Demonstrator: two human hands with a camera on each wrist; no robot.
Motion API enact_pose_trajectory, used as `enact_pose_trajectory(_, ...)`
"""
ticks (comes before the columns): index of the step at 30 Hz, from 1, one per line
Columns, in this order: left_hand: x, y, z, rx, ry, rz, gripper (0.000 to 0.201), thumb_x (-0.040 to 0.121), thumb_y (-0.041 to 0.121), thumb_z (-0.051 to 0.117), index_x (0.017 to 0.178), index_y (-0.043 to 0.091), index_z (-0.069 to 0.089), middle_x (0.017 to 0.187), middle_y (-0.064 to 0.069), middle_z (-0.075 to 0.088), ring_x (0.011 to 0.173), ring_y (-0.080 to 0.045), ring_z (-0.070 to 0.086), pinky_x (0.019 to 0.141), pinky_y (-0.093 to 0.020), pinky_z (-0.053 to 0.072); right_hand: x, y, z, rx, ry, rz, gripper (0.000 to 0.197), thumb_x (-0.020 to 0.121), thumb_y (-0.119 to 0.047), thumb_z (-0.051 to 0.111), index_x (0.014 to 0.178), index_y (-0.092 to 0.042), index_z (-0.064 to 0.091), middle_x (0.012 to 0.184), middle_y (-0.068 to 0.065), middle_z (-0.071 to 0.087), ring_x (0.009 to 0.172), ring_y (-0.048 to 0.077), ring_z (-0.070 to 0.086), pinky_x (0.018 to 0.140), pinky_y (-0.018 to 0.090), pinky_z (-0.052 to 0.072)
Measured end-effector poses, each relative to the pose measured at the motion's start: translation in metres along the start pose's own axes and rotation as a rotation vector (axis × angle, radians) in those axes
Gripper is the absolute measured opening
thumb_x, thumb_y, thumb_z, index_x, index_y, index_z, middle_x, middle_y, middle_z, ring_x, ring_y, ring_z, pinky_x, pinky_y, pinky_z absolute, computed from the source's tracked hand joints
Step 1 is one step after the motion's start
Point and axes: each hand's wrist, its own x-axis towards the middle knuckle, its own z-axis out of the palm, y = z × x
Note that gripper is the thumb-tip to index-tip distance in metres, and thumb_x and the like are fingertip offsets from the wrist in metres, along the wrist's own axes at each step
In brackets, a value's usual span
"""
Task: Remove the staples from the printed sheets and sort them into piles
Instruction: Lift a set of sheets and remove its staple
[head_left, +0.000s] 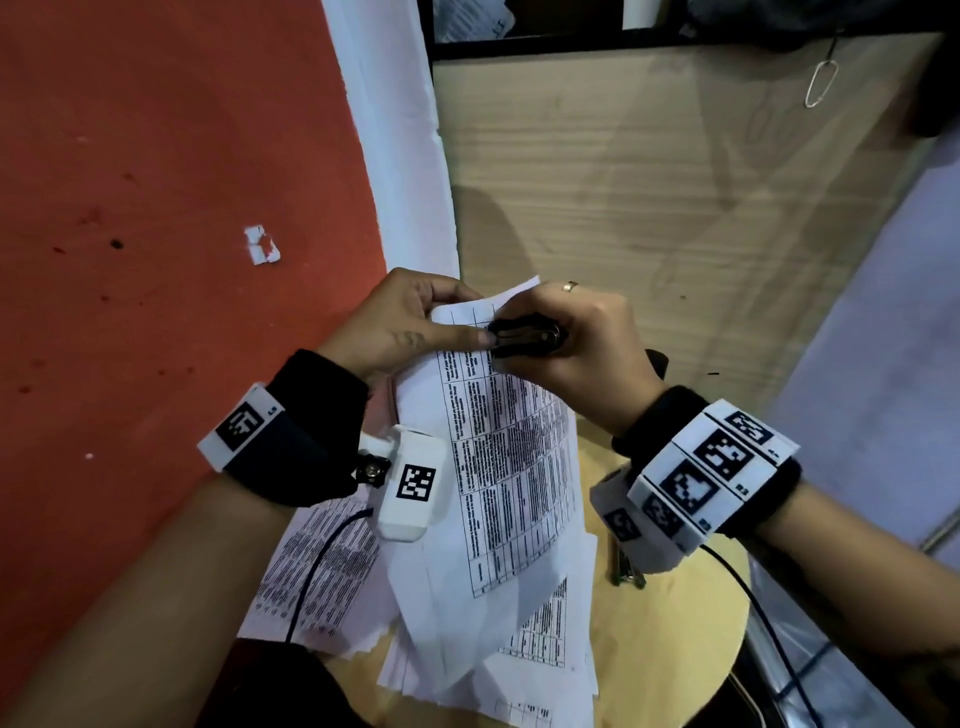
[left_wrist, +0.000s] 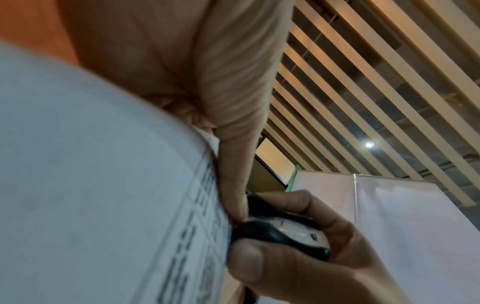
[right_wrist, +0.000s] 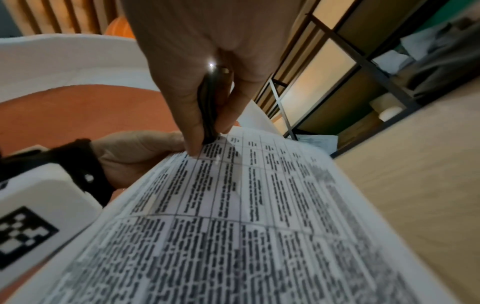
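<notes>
From the head we look down; both wrist views sit close, sharing the staple remover (head_left: 524, 339) and printed sheets (right_wrist: 233, 205).

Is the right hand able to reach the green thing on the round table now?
Probably not yet: the right hand grips the staple remover at the held sheets; its fingers are busy.
</notes>
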Motion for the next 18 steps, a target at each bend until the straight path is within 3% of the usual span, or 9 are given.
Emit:
enact_pose_trajectory(5,0.0001,0.0013,-0.0006,-0.012,0.003,-0.015,0.022,0.064,0.0,0.071,0.084,0.007,0.066,0.066,0.008,0.07,0.059,-0.002,0.063,0.062,-0.014,0.052,-0.0009,-0.0044,-0.0037,0.206,0.014,0.168,0.03,0.057,-0.006,0.085,0.083,-0.006,0.07,0.078,0.005,0.071,0.072,0.016,0.064,0.069,0.037,0.052)
enact_pose_trajectory(8,-0.0005,0.0009,0.0001,-0.022,0.015,-0.012,0.021,0.071,-0.009,0.067,0.084,0.007,0.065,0.065,0.008,0.071,0.058,-0.002,0.064,0.06,-0.015,0.052,-0.0007,-0.0056,-0.0047,0.27,0.019,0.229,0.032,0.056,-0.006,0.086,0.084,-0.006,0.071,0.081,0.004,0.071,0.075,0.015,0.066,0.073,0.033,0.053)
enact_pose_trajectory(15,0.0018,-0.0017,0.0056,0.052,0.108,0.008,0.024,0.059,0.001,0.078,0.078,0.013,0.068,0.064,0.008,0.069,0.059,-0.004,0.061,0.062,-0.019,0.051,-0.0008,-0.0072,-0.0015,0.25,0.049,0.235,0.031,0.056,-0.005,0.086,0.083,-0.003,0.07,0.077,0.002,0.067,0.073,0.012,0.063,0.069,0.024,0.051)
enact_pose_trajectory(18,0.0052,-0.0071,0.0087,0.213,0.224,0.055,0.015,0.057,0.017,0.077,0.07,0.021,0.071,0.069,0.001,0.07,0.064,-0.012,0.061,0.066,-0.031,0.053,-0.0013,-0.0058,0.0024,0.179,0.121,0.211,0.025,0.06,-0.008,0.084,0.078,-0.003,0.068,0.073,0.001,0.065,0.07,0.012,0.059,0.063,0.018,0.045)
